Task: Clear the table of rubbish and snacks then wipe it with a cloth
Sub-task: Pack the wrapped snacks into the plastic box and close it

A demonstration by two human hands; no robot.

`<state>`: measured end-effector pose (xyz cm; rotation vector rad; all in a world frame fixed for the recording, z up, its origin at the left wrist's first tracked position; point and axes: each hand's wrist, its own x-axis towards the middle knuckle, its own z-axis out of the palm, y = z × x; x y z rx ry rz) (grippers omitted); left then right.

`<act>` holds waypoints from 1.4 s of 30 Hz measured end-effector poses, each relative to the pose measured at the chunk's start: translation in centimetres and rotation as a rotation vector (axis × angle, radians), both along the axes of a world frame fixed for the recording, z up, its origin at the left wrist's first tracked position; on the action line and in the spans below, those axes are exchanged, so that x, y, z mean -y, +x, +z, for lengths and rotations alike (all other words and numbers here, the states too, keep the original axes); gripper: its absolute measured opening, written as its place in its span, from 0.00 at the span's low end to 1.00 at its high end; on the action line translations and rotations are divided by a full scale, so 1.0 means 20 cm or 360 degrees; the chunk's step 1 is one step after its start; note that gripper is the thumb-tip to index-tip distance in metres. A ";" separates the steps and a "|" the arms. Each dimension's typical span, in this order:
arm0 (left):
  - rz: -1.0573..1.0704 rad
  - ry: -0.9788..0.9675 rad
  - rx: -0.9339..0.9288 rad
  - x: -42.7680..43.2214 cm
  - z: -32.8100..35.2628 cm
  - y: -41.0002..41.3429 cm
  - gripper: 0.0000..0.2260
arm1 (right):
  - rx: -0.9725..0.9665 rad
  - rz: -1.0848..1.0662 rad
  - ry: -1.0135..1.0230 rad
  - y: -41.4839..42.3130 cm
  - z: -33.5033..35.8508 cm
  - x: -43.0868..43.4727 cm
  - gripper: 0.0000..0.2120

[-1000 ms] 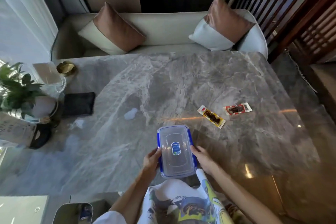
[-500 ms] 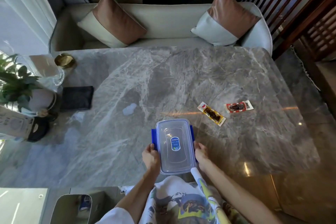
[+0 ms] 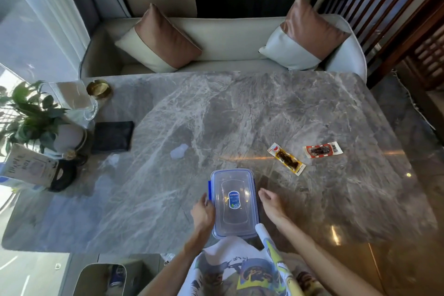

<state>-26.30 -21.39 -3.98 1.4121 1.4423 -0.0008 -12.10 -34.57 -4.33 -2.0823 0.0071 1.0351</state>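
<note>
Bits of rubbish (image 3: 179, 150) are left on the middle of the tabletop (image 3: 216, 115). The grip of the left hand (image 3: 203, 214) is still kept on the side of the box (image 3: 234, 202), at the near edge. The right hand (image 3: 271, 202) has been taken off it, and that grip is loose and empty. Two snacks (image 3: 287, 160) are yet to be packed, likely next.

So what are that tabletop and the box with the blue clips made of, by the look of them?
The tabletop looks like polished grey marble or similar stone: white veining, glossy light reflections. The box seems to be clear hard plastic: see-through lid, blue latches on its sides.
</note>
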 end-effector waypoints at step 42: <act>0.0557 -0.0875 0.0573 0.19 -0.04 -0.40 0.08 | -0.0081 0.0008 -0.0055 0.04 -0.11 0.21 0.28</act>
